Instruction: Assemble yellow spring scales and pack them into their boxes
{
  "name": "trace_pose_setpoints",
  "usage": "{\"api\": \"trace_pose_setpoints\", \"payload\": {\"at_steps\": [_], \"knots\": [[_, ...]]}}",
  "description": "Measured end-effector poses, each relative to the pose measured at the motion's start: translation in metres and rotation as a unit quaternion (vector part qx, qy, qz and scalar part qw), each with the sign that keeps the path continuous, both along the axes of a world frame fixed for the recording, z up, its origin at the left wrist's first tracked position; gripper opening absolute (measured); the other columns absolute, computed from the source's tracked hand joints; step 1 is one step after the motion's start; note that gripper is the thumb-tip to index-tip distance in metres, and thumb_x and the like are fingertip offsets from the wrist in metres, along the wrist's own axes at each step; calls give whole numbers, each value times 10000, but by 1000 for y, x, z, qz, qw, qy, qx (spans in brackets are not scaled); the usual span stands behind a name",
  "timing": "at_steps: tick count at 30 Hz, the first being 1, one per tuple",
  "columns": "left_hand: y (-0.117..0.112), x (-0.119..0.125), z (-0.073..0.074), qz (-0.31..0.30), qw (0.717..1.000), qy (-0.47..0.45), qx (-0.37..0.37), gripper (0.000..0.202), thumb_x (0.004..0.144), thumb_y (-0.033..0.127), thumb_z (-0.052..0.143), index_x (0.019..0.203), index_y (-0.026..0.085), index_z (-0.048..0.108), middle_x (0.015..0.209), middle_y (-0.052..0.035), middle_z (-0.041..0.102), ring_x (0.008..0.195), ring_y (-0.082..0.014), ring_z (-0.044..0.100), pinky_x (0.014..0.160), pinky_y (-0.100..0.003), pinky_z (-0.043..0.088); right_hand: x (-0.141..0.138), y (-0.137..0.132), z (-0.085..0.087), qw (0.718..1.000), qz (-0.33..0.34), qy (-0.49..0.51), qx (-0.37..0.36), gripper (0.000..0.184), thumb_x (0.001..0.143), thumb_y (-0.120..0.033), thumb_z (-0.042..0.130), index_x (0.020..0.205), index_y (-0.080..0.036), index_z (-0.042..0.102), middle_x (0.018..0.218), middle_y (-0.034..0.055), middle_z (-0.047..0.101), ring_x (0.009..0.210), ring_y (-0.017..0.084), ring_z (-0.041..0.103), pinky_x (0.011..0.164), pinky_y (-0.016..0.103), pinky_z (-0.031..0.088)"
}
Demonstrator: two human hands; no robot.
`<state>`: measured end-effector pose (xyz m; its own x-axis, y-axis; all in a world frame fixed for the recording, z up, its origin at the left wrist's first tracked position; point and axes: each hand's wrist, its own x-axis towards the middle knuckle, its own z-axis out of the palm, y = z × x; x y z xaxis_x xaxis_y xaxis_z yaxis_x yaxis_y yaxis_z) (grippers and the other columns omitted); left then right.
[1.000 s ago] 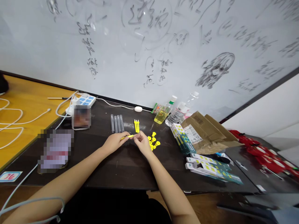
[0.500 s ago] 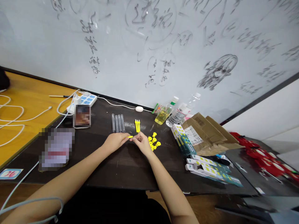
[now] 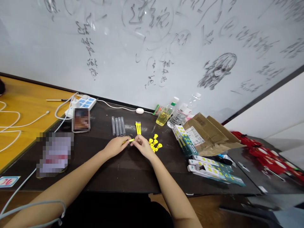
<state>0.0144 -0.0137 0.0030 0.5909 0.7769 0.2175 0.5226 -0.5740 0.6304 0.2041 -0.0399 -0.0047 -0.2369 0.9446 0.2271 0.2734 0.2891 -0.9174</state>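
My left hand (image 3: 116,146) is closed around a slim yellow plastic stick (image 3: 131,140), whose end sticks out past the fingertips. Just to its right, my right hand (image 3: 142,147) is pinched by that end; whatever sits between its fingertips is too small to make out. Several clear plastic tubes (image 3: 118,126) lie side by side beyond the left hand. More yellow sticks with pale tips (image 3: 138,128) lie beyond the right hand. To the right of that hand is a loose cluster of small yellow caps (image 3: 155,142).
On the right are an open cardboard box (image 3: 211,133), printed cartons (image 3: 213,171), a bottle of yellow liquid (image 3: 166,115) and a clear bottle (image 3: 178,117). A power strip (image 3: 86,103) and cables lie left, near a blurred flat object (image 3: 55,155). A whiteboard (image 3: 114,63) rises behind.
More of the yellow stick shows beyond my left fingers, and my right fingertips have drawn slightly back from it. The whole view has shifted a little.
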Motion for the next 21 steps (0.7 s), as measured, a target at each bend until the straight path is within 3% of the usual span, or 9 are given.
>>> {"api": "trace_pose_setpoints", "payload": {"at_steps": [6, 10, 14, 17, 21], "knots": [[2, 2, -3, -26, 999, -27, -19, 285, 917, 367, 383, 872, 184, 597, 853, -31, 664, 786, -178, 614, 695, -249, 409, -4, -4, 2, 999, -20, -15, 41, 187, 857, -377, 544, 773, -215, 504, 736, -6, 625, 701, 142, 590, 701, 269, 454], [4, 0, -5, 3, 999, 30, 26, 284, 919, 375, 389, 840, 195, 594, 829, -33, 660, 766, -186, 611, 649, -249, 381, -1, -4, 0, 991, -46, -105, 70, 144, 848, -335, 537, 772, -214, 551, 690, -22, 581, 639, 129, 539, 637, 247, 428], [2, 0, -5, -7, 996, 70, 56, 310, 921, 378, 384, 793, 199, 602, 818, -38, 667, 777, -184, 623, 642, -239, 380, -4, -5, -2, 986, -55, -142, 62, 119, 822, -318, 560, 760, -216, 564, 656, -33, 573, 607, 126, 530, 601, 238, 418], [-1, 1, -3, -1, 996, 72, 48, 318, 922, 398, 370, 852, 204, 613, 834, -42, 679, 775, -190, 634, 638, -243, 395, -5, -5, -3, 991, -49, -116, 43, 139, 833, -324, 540, 755, -212, 559, 676, -20, 609, 630, 134, 563, 626, 244, 441], [-3, 1, -2, 8, 999, 40, 14, 393, 953, 409, 270, 1069, 222, 596, 988, -53, 699, 885, -216, 656, 727, -286, 449, -3, -4, -1, 989, -66, -118, 62, 138, 854, -310, 512, 775, -212, 569, 704, -6, 623, 655, 145, 586, 651, 255, 450]]}}
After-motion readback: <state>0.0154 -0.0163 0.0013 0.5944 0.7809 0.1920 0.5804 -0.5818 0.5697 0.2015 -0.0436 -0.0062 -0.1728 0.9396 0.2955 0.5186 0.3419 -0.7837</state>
